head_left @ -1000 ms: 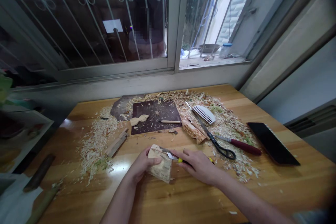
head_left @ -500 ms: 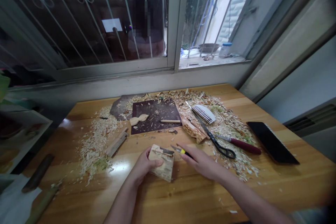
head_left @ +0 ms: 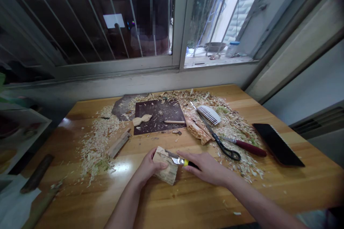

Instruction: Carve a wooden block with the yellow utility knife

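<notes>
My left hand (head_left: 149, 168) grips a pale wood block (head_left: 165, 167) that rests on the wooden table (head_left: 188, 200), thumb across its front face. My right hand (head_left: 206, 167) is closed round a small knife (head_left: 180, 161) with a yellow and black handle. The knife's blade lies on the top edge of the block. Both forearms come in from the bottom of the view.
Wood shavings (head_left: 96, 146) cover the table's far half. There lie a dark mat (head_left: 158, 116), a carved wooden piece (head_left: 141, 119), a white comb (head_left: 211, 113), black scissors (head_left: 219, 143), a red-handled tool (head_left: 247, 146), a black phone (head_left: 278, 145) and wood sticks (head_left: 118, 144). A barred window is behind.
My right hand drew the knife back off the block half a second ago, and has now brought the blade onto its top edge again. The left hand kept its hold.
</notes>
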`<state>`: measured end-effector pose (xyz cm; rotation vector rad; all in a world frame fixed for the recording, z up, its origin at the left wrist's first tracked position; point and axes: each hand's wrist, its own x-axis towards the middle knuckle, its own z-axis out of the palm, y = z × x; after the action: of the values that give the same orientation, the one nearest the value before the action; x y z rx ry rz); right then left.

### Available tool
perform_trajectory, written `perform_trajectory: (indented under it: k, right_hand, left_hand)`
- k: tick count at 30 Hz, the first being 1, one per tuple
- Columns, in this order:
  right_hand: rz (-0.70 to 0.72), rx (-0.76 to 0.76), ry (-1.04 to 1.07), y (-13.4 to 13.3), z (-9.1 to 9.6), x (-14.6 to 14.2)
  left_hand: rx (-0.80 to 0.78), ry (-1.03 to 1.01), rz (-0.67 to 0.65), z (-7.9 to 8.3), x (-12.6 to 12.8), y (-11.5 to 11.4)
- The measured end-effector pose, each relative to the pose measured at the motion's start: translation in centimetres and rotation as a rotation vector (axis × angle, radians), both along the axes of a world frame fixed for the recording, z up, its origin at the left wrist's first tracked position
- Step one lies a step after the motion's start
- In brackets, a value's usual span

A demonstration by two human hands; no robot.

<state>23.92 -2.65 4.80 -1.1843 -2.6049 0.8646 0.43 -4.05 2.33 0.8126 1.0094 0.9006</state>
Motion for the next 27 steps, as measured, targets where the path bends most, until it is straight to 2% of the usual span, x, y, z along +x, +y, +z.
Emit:
perform_trajectory:
  k: [9,13,17,21,27]
  right_hand:
    - [-0.024,0.137,-0.074,-0.5,-1.5,-0.6]
    - [-0.091,0.245,-0.135,-1.3,-2.6,-0.9]
    - [-0.195,0.283,-0.142,-1.7,-3.3,-1.4]
    - [-0.272,0.198,-0.068,-1.3,-3.0,-1.7]
    - [-0.138,-0.026,0.078,-0.2,-1.0,-0.7]
  left_hand:
    - [0.018,-0.009,-0.04,-0.2,-0.3,0.2]
    - [-0.001,-0.017,-0.011,-0.5,-0.2,0.1]
    - [-0.033,-0.011,0.024,-0.5,0.2,0.1]
    - [-0.043,0.026,0.084,-0.5,0.6,0.1]
    - [-0.032,0.034,0.088,-0.7,0.4,0.2]
